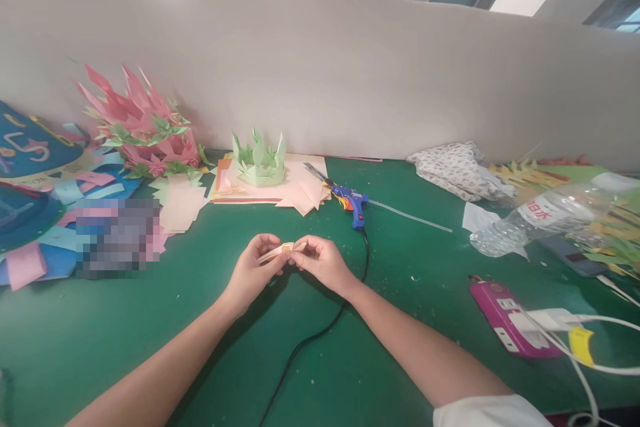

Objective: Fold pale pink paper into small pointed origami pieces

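Both my hands meet over the middle of the green table, pinching one small folded piece of pale peach paper. My left hand grips its left end between thumb and fingers. At the right end, my right hand does the same; its fingertips partly cover the paper. Just beyond the right hand lies a blue hot glue gun, with a clear glue stick sticking out of its back. Past my hands, a light green paper crown stands on a stack of coloured paper sheets.
Pink and green paper crowns, paper scraps and blue hats crowd the left. On the right are a plastic bottle, a patterned cloth and a magenta power strip. The glue gun's black cord runs beneath my right arm.
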Available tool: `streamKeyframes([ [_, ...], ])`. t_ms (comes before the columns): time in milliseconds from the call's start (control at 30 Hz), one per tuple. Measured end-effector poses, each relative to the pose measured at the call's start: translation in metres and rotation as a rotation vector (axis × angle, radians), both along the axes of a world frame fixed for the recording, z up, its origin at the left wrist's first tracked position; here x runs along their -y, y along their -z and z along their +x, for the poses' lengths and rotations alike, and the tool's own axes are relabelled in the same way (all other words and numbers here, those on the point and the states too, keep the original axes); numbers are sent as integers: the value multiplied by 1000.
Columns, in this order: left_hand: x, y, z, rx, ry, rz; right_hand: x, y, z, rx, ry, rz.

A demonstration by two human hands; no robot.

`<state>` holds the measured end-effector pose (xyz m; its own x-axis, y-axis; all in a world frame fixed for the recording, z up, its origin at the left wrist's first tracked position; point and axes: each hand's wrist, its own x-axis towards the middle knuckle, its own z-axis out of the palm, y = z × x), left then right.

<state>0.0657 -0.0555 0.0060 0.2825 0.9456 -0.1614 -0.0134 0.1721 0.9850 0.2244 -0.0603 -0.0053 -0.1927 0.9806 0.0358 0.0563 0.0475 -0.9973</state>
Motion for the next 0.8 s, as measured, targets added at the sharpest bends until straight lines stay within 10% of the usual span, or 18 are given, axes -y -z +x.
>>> streamKeyframes([
  [800,4,-4,1,-31,63,-3,4,3,0,26,-57,71],
])
